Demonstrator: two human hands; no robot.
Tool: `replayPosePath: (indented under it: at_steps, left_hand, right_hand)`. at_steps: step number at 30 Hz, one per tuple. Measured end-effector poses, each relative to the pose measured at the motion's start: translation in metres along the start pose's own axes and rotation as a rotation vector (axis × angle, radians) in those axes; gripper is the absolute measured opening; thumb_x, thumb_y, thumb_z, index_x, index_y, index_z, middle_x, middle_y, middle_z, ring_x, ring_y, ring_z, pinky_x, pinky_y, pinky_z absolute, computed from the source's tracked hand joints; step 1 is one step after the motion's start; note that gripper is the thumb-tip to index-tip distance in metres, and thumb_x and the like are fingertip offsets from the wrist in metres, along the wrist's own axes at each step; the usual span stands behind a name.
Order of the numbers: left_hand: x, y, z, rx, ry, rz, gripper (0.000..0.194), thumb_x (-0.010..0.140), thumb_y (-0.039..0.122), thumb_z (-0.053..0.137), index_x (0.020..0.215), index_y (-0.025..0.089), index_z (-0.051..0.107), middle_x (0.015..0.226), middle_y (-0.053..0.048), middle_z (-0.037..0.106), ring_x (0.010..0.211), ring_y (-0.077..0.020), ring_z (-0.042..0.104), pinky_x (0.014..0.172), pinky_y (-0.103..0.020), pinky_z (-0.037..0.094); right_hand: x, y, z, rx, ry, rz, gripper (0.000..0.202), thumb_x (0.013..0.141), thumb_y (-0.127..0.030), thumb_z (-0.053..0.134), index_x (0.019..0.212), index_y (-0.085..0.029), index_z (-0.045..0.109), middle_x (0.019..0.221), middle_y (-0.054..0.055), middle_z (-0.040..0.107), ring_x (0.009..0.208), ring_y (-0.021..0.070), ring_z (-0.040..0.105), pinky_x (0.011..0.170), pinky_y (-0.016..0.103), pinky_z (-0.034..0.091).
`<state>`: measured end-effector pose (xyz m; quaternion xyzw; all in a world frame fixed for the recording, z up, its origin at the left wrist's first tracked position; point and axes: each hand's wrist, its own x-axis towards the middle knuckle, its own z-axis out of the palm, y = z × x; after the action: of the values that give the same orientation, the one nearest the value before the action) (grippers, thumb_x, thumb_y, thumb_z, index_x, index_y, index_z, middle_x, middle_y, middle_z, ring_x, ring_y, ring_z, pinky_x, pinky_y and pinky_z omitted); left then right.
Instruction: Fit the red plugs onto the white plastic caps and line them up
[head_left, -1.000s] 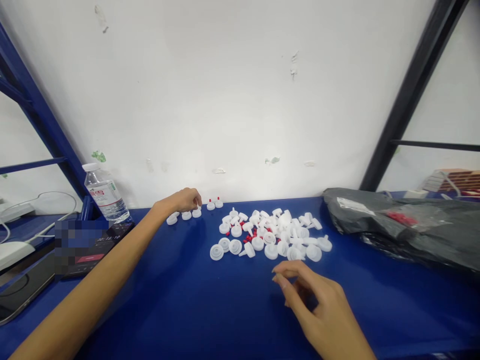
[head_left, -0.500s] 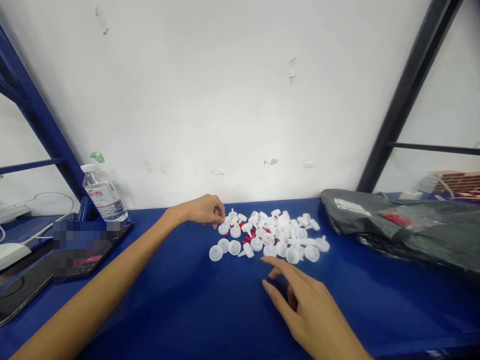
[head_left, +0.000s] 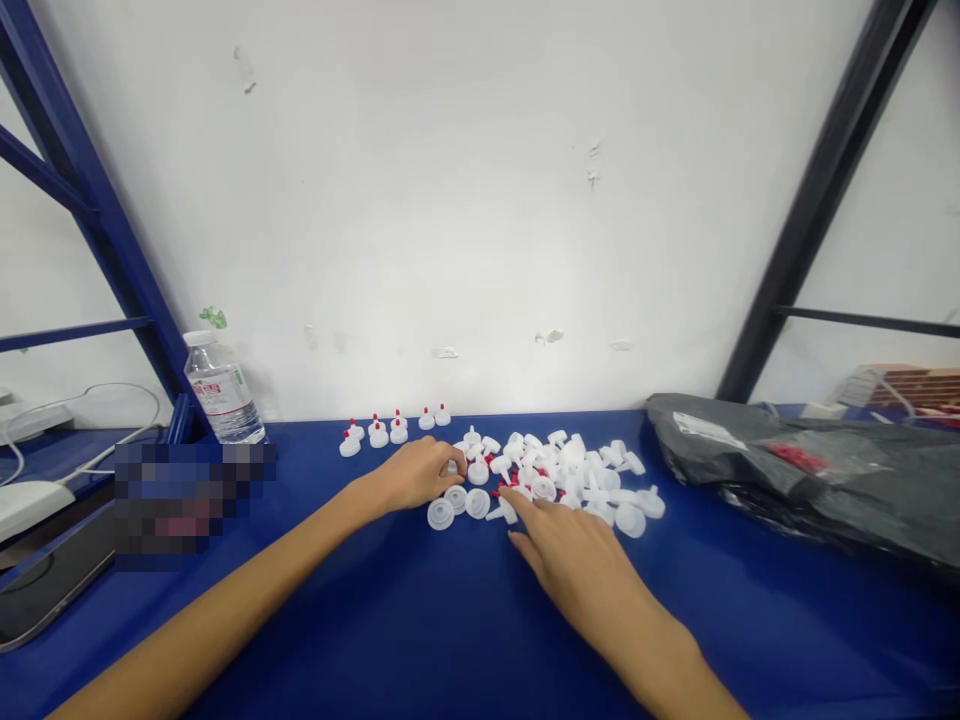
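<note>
My left hand [head_left: 421, 474] is at the left edge of a pile of white nozzle caps [head_left: 562, 455], its fingers curled round one white nozzle cap [head_left: 452, 467]. Over the front of the pile reaches my right hand [head_left: 581, 560]. Its index fingertip is among small red tips [head_left: 512, 478], with the thumb apart and nothing visible between them. Several loose caps, such as a round white cap [head_left: 441, 514], lie open side up near my left hand. Behind that hand, several white caps with red tips [head_left: 378, 434] stand upright.
A water bottle [head_left: 223, 390] stands at the left by the blue frame post. A dark phone [head_left: 52, 590] lies near a blurred patch. On the right, a grey plastic bag [head_left: 810, 470] lies on the blue table [head_left: 420, 620], below a white wall [head_left: 450, 200].
My left hand has come nearer and its fingers are now round a cap. My right hand has moved forward to the red tips. The upright red-tipped caps, formerly hidden, now show.
</note>
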<state>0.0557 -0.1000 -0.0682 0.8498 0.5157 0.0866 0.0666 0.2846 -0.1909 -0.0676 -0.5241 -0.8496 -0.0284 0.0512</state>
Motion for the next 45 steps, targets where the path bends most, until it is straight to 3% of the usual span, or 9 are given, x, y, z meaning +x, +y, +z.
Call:
replayPosePath:
  at_steps: [4,7,10,14,19,25,31,37,45]
  left_hand:
    - [-0.003,0.004,0.001,0.027,0.035,-0.002,0.021,0.088,0.030,0.056,0.098,0.025,0.074,0.073,-0.003,0.072,0.063,-0.0181,0.063,0.055,-0.027,0.034]
    - [-0.009,0.008,-0.009,-0.044,0.164,-0.001,0.019,0.088,0.028,0.054,0.092,0.023,0.072,0.077,-0.002,0.073,0.066,-0.0177,0.064,0.059,-0.027,0.039]
    - [-0.019,0.013,-0.023,-0.245,0.308,-0.067,0.014,0.085,0.027,0.056,0.085,0.020,0.068,0.077,-0.002,0.073,0.062,-0.0157,0.064,0.060,-0.026,0.043]
    - [-0.031,0.020,-0.030,-0.673,0.359,-0.145,0.018,0.082,0.033,0.063,0.090,0.017,0.064,0.080,-0.003,0.071,0.053,-0.0119,0.060,0.046,-0.022,0.041]
    - [-0.034,0.020,-0.020,-0.999,0.325,-0.111,0.034,0.087,0.041,0.063,0.105,0.013,0.068,0.087,-0.006,0.069,0.049,-0.0076,0.055,0.038,-0.018,0.034]
    - [-0.039,0.024,-0.011,-1.171,0.258,-0.073,0.034,0.087,0.041,0.068,0.106,0.013,0.066,0.103,-0.013,0.073,0.061,-0.0147,0.070,0.038,-0.016,0.035]
    - [-0.043,0.036,-0.007,-1.295,0.171,-0.029,0.034,0.085,0.043,0.071,0.101,0.013,0.065,0.110,-0.015,0.072,0.068,-0.0168,0.073,0.038,-0.014,0.035]
    - [-0.043,0.042,-0.005,-1.262,0.169,-0.007,0.037,0.082,0.042,0.075,0.101,0.011,0.071,0.083,-0.009,0.073,0.065,-0.0157,0.071,0.040,-0.015,0.038]
    - [-0.043,0.040,-0.009,-1.267,0.185,-0.050,0.039,0.082,0.043,0.075,0.105,0.010,0.073,0.072,-0.009,0.074,0.051,-0.0112,0.064,0.038,-0.016,0.034]
  right_hand:
    - [0.000,0.007,0.004,0.054,0.051,0.033,0.031,0.096,-0.025,0.060,0.126,-0.023,0.062,0.092,0.008,0.076,0.083,0.0295,0.074,0.063,0.032,0.046]
    - [0.000,0.013,-0.002,0.235,0.147,0.047,0.028,0.091,-0.029,0.066,0.119,-0.026,0.064,0.093,0.004,0.075,0.082,0.0262,0.072,0.065,0.031,0.045]
    - [0.003,0.014,-0.017,0.421,0.233,0.041,0.020,0.087,-0.032,0.068,0.106,-0.026,0.065,0.099,0.002,0.073,0.080,0.0220,0.070,0.066,0.030,0.044]
    - [0.006,0.007,-0.031,0.580,0.292,0.047,0.019,0.085,-0.037,0.068,0.098,-0.025,0.062,0.081,0.000,0.072,0.073,0.0212,0.068,0.069,0.031,0.044]
    - [0.005,-0.004,-0.023,0.627,0.266,0.075,0.019,0.084,-0.038,0.067,0.097,-0.027,0.058,0.068,-0.003,0.069,0.066,0.0207,0.067,0.064,0.029,0.042]
    - [0.004,-0.012,-0.019,0.549,0.247,0.088,0.016,0.084,-0.036,0.067,0.096,-0.027,0.060,0.064,-0.003,0.068,0.061,0.0203,0.065,0.058,0.027,0.038]
    - [0.006,-0.012,-0.018,0.490,0.281,0.110,0.017,0.085,-0.037,0.066,0.096,-0.027,0.060,0.065,-0.002,0.069,0.060,0.0209,0.066,0.057,0.027,0.038]
    - [0.007,-0.010,-0.016,0.480,0.309,0.109,0.018,0.085,-0.038,0.067,0.096,-0.027,0.060,0.063,-0.003,0.068,0.059,0.0212,0.067,0.057,0.027,0.039]
    - [0.006,-0.012,-0.018,0.520,0.335,0.130,0.019,0.085,-0.041,0.066,0.098,-0.027,0.060,0.061,-0.005,0.067,0.058,0.0214,0.066,0.058,0.028,0.041]
